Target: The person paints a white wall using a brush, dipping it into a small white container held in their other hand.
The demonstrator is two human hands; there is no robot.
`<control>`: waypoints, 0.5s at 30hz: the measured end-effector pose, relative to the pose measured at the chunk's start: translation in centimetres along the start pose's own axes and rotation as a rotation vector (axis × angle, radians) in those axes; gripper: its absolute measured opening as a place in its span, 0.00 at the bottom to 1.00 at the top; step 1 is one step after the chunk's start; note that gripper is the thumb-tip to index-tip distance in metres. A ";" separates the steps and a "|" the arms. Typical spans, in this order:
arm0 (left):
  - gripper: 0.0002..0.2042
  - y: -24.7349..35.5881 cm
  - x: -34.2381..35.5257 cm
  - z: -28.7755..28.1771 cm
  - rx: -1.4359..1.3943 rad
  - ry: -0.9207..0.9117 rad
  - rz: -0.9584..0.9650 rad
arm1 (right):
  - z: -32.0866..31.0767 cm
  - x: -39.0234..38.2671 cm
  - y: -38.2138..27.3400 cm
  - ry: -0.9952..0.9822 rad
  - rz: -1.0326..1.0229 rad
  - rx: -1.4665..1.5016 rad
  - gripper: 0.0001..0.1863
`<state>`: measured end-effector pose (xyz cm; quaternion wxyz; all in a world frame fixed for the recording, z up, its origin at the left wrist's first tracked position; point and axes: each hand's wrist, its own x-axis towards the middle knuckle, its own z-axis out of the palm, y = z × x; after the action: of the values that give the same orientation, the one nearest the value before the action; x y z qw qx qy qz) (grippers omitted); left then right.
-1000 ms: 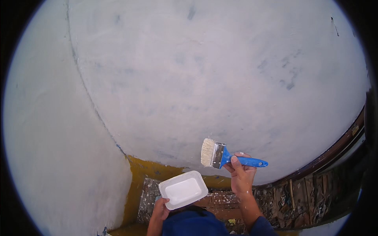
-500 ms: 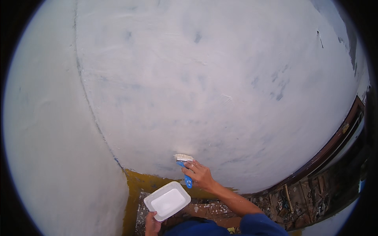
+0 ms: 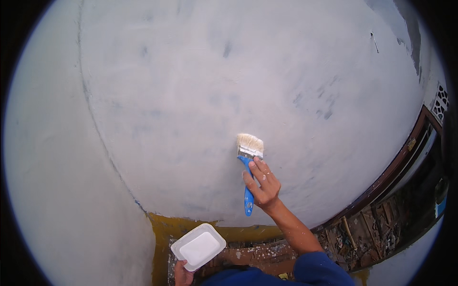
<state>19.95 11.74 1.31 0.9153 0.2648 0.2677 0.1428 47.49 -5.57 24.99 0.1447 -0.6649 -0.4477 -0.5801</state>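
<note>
My right hand (image 3: 265,183) grips a paintbrush (image 3: 247,164) by its blue handle. Its pale bristles, coated in white paint, press against the wall (image 3: 191,119), which is mostly white with darker grey patches showing through. Low down, my left hand (image 3: 182,274) holds a white rectangular tray (image 3: 222,242) by its near left edge. White paint lies in the tray.
A mustard-yellow band (image 3: 164,229) runs along the foot of the wall, near the corner where a second white wall (image 3: 57,157) meets it. Paint-spattered boards (image 3: 267,250) and debris lie below. A brown frame (image 3: 381,183) stands at right; a nail (image 3: 375,43) sticks out at upper right.
My right hand has moved the brush up and to the right along the wall. The tray in my left hand has stayed nearly in place, and the view has shifted slightly.
</note>
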 end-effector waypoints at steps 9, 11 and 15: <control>0.30 -1.6 2.0 -5.5 -0.113 -0.045 -0.003 | -4.1 6.7 4.9 -0.069 0.100 0.349 0.08; 0.28 -1.3 1.4 -6.1 -0.107 -0.041 0.037 | -5.6 13.0 7.7 0.184 -0.101 0.125 0.07; 0.28 -1.3 1.6 -6.0 -0.015 -0.018 0.009 | -6.0 16.8 9.6 0.313 -0.234 -0.213 0.06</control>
<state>17.99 13.82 -4.38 0.9191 0.2602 0.2571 0.1464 49.69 -8.02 45.03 0.0731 -0.5219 -0.4302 -0.7330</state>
